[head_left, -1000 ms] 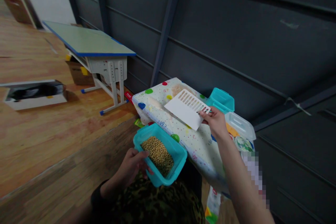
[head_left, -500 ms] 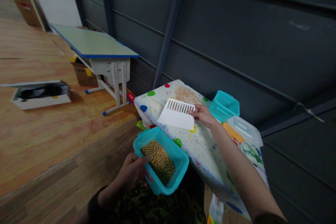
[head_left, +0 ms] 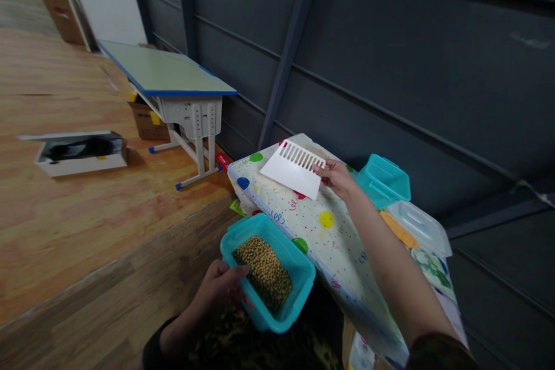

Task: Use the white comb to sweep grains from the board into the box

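Observation:
My left hand [head_left: 223, 286] grips the near left rim of a turquoise plastic tub [head_left: 298, 295], thumb inside it. Round tan beans, like soybeans [head_left: 263, 270], cover the bottom of the tub, which is held beside the table's front edge. Over the table, my right hand [head_left: 336, 176] pinches the right edge of a flat white plastic piece with a row of slots [head_left: 291, 172]. A patch of small pale-brown grains lies on the tablecloth behind it, now mostly hidden by the slotted piece.
A balloon-print tablecloth [head_left: 351, 245] covers the table. Along its right side stand another turquoise tub [head_left: 384, 182], a clear plastic lid [head_left: 420, 225] and an orange piece [head_left: 399, 229]. A dark wall [head_left: 411, 58] rises behind. To the left are a desk [head_left: 169, 72] and an open white box [head_left: 82, 156].
My right hand has moved the slotted piece away from me, farther over the grain patch. The left hand still holds the tub in nearly the same place. My view has shifted slightly.

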`<control>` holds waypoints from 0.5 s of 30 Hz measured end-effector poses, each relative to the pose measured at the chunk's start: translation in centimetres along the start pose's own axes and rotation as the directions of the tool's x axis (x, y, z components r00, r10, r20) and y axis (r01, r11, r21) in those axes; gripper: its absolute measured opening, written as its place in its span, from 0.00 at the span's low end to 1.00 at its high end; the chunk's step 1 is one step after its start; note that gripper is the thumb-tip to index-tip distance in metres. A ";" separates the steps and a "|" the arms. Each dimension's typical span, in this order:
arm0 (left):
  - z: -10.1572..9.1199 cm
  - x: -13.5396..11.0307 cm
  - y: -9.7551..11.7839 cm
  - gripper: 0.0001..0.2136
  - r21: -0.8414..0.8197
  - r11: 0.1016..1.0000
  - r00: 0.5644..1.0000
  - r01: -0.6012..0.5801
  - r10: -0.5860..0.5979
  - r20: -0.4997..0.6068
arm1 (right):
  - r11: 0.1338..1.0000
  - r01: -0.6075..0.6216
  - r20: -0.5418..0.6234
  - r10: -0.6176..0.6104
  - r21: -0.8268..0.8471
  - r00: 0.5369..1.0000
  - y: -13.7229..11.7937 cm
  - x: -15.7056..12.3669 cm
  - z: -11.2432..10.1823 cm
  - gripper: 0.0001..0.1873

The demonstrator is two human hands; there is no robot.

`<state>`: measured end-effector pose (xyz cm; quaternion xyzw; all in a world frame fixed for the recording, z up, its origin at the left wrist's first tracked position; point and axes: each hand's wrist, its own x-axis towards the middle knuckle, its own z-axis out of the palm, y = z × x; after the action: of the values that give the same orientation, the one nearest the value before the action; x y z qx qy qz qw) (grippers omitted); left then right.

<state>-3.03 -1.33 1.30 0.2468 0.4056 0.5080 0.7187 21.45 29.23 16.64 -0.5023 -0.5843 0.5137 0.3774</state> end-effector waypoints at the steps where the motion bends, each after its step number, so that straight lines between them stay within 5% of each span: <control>1: 0.0 0.0 0.0 0.26 -0.006 1.000 1.000 0.005 -0.005 0.006 | 1.000 0.013 -0.039 -0.012 0.029 0.999 -0.1 -0.2 -0.3 0.25; 7: -0.5 1.4 -2.3 0.30 -0.032 0.999 1.000 0.002 -0.002 0.009 | 0.993 0.052 -0.278 -0.021 0.104 0.960 1.4 -2.4 -0.9 0.25; 15: -0.9 2.6 -4.3 0.36 -0.028 0.999 0.995 -0.021 0.018 -0.102 | 0.999 0.045 -0.326 -0.035 0.025 0.945 4.5 -3.6 0.3 0.25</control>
<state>-1.09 -0.56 -3.34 0.2139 0.4318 0.5327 0.6958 22.84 25.57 12.45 -0.5621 -0.5156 0.4253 0.4871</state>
